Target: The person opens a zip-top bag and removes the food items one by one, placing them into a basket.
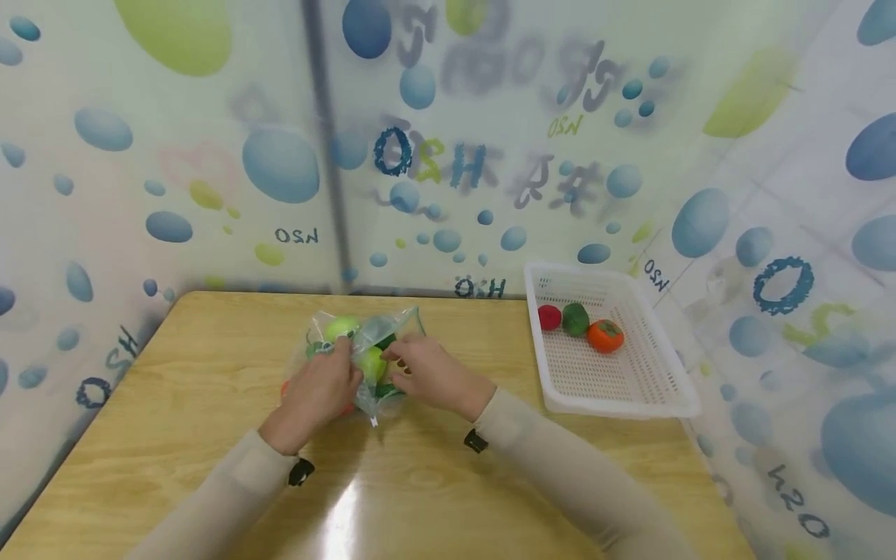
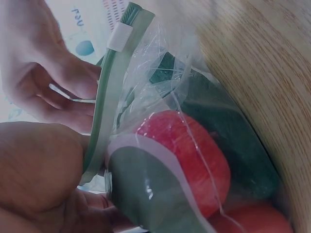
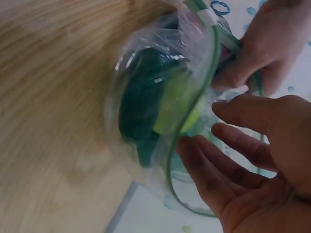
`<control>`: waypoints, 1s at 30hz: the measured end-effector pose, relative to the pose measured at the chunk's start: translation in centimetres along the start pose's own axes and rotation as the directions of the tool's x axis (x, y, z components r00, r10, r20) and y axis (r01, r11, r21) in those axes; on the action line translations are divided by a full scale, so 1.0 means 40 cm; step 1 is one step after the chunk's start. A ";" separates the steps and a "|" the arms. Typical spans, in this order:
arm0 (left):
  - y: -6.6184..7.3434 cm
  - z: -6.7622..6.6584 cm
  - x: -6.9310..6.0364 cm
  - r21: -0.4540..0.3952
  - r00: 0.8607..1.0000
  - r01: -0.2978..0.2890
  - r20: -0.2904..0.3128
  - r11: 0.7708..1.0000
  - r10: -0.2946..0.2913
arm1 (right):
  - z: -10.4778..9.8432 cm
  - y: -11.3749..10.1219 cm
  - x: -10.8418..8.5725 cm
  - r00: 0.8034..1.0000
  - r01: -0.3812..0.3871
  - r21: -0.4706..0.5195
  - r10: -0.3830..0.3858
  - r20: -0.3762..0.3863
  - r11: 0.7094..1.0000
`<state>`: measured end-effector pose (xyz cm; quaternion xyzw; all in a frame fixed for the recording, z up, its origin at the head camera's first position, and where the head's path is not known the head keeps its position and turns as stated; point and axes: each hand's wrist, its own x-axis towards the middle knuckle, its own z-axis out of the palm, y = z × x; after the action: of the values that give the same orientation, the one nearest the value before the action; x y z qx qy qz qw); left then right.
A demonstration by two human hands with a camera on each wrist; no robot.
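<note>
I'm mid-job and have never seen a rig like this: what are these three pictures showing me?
There is no machine here, just a person's two bare hands. The wide picture comes from a camera on the head, looking forward and down; the two close ones come from cameras on the left and right wrists. On the wooden table lies a clear bag with a green-edged opening, holding red and green produce. The left hand pinches the bag by its opening; the right hand has its fingers at the opening, gripping no produce that I can see. To the right, a white basket holds three round items.
</note>
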<state>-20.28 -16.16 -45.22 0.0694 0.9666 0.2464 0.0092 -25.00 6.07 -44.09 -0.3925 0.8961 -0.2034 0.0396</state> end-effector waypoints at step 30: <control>-0.004 0.004 0.008 0.034 0.997 -0.039 -0.065 0.999 0.041 | 0.101 -0.005 0.069 0.997 -0.078 -0.164 0.081 0.009 0.983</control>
<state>-20.60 -16.17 -45.42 0.0808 0.9688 0.2326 -0.0285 -25.82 2.63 -47.46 -0.3599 0.9244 -0.1242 0.0226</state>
